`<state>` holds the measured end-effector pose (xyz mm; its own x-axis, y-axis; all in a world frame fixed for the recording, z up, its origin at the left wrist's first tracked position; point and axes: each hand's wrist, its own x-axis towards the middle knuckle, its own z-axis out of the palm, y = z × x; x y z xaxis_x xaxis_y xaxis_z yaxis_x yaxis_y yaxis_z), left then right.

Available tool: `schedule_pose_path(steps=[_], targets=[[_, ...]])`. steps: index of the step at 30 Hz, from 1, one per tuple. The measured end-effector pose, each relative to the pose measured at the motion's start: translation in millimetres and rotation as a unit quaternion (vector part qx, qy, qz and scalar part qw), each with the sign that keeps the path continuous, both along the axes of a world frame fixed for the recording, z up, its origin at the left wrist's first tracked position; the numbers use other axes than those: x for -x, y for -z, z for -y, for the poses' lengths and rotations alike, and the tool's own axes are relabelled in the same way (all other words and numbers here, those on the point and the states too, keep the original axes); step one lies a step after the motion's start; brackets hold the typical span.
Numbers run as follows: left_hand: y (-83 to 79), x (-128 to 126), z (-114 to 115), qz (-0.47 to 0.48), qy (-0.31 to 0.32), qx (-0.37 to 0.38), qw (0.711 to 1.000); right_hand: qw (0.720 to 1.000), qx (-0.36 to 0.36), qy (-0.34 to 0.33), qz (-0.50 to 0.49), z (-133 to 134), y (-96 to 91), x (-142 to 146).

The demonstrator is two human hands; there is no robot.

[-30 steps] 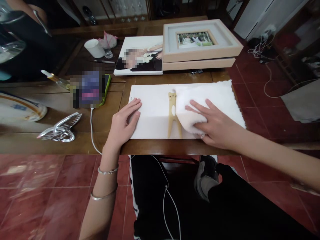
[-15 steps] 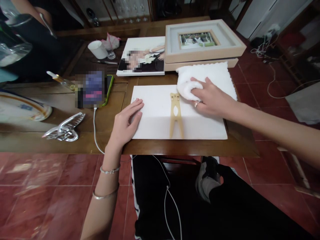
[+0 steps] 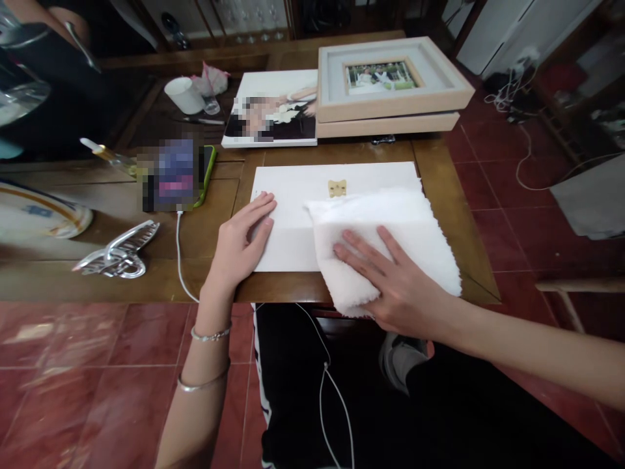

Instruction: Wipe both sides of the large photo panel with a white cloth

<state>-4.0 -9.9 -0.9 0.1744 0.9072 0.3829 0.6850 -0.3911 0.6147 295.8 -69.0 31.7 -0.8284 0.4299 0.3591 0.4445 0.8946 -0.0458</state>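
Note:
A white rectangular panel [image 3: 288, 244] lies flat at the table's front edge, a beige stand piece [image 3: 336, 187] with a cat-like top on it. My left hand [image 3: 244, 238] rests on the panel's left edge, fingers stretched out, holding nothing. My right hand [image 3: 390, 277] lies with fingers spread on a white fluffy cloth [image 3: 415, 221], pressing it against the panel's right half; its thumb is mostly hidden. The cloth covers the lower part of the stand piece and hangs slightly over the front edge.
Behind the panel are a photo print [image 3: 273, 111] and stacked wooden picture frames [image 3: 390, 107]. To the left lie a phone [image 3: 209, 170] with a white cable [image 3: 179, 254], a clear hair claw [image 3: 122, 251] and a dropper bottle [image 3: 114, 159]. A white cup [image 3: 184, 96] stands further back.
My right hand has pulled the cloth toward me and down over the panel, its fingers going from bunched to spread. A small dark object by the frames is uncovered. My left hand stays on the panel.

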Motion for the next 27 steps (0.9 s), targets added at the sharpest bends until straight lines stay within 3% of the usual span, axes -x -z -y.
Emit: schedule_pose_path(steps=[4, 9, 18, 22, 27], targets=[[-0.3, 0, 0, 0.001, 0.001, 0.002, 1.000, 0.997, 0.061, 0.005, 0.046, -22, -8.2, -4], [-0.7, -1, 0, 0.005, 0.001, 0.012, 1.000, 0.991, 0.094, 0.030, 0.086, -72, -12.4, -10], [-1.4, -1, 0, 0.011, 0.001, 0.011, 1.000, 0.979, 0.124, 0.152, 0.048, -154, -14.6, -8], [-1.2, -1, -1, 0.012, 0.004, 0.005, 1.000, 0.976, 0.139, 0.162, 0.048, -160, -14.8, -6], [-1.8, -1, 0, 0.009, 0.003, 0.008, 1.000, 0.982, 0.118, 0.130, 0.069, -128, -12.3, -3]])
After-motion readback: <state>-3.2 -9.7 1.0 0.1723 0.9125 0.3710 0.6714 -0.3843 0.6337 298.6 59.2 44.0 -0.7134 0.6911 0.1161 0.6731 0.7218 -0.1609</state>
